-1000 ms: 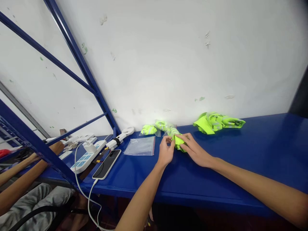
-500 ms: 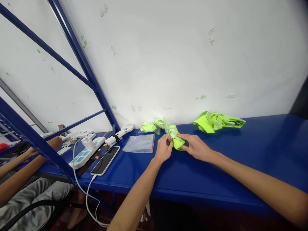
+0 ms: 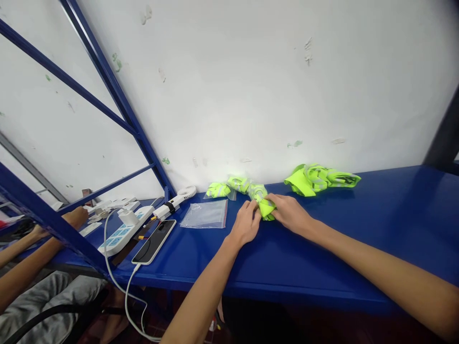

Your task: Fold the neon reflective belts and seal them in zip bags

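Observation:
A neon-yellow reflective vest (image 3: 266,210), folded into a small bundle, lies between my two hands at the middle of the table. My left hand (image 3: 245,223) is closed on its left edge, the fingers curled. From the right, my right hand (image 3: 291,213) grips the same bundle, its fingertips partly hidden. Touching the far side of the bundle is clear plastic with yellow and silver cloth inside (image 3: 256,191); I cannot tell whether it is the same bag. Behind lie bagged yellow bundles (image 3: 218,190). A flat clear zip bag (image 3: 204,214) rests left of my left hand.
More yellow reflective cloth (image 3: 317,179) lies at the right by the wall. On the left are a phone (image 3: 155,242) on a cable, a power strip (image 3: 125,231), a handheld fan (image 3: 186,192) and a blue rack post (image 3: 53,222). Another person's arms (image 3: 46,246) reach in beyond it.
My right hand has moved its fingers up over the vest's top right edge, and my left fingers have shifted along its left side. The view has shifted slightly.

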`<state>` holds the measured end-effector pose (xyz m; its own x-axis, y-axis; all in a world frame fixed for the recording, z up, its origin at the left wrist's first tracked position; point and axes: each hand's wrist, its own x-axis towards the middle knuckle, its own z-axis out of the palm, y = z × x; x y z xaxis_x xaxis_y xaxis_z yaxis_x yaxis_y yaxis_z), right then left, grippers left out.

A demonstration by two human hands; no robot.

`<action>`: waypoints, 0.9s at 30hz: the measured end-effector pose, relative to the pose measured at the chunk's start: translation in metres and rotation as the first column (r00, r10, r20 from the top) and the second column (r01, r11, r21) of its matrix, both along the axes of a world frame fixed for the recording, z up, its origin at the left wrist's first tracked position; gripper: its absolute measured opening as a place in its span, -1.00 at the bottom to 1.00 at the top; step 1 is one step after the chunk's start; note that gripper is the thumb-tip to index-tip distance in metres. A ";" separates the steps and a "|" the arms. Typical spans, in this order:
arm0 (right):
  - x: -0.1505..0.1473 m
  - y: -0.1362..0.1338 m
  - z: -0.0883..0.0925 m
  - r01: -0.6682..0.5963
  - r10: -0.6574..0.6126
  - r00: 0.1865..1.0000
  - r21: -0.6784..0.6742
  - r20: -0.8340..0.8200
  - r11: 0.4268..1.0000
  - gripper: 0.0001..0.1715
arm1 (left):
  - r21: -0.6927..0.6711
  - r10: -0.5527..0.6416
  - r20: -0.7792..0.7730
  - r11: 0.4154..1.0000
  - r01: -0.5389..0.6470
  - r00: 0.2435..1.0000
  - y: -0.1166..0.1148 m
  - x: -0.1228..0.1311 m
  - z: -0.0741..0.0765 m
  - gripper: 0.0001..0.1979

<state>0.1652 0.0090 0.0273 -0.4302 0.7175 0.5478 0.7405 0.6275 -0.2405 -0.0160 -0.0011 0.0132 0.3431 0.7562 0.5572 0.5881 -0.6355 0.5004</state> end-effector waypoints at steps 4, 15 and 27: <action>0.002 0.000 -0.003 -0.028 0.025 0.996 -0.043 -0.084 0.999 -0.53 | -0.165 -0.065 0.181 0.982 0.095 0.981 0.002 0.002 -0.006 -0.80; 0.017 0.008 0.002 -0.297 0.263 0.944 -0.166 -0.198 0.940 -0.66 | -0.226 -0.079 0.317 0.962 0.156 0.945 0.009 0.002 -0.012 -0.77; 0.003 0.017 -0.003 -0.071 0.061 0.980 -0.046 -0.191 0.996 -0.73 | -0.107 -0.081 0.207 0.989 0.104 0.975 0.016 0.003 -0.019 -0.81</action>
<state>0.1687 0.0257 0.0239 -0.3697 0.7208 0.5864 0.6355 0.6565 -0.4063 -0.0128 0.0147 -0.0054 0.3045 0.7903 0.5318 0.4091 -0.6127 0.6762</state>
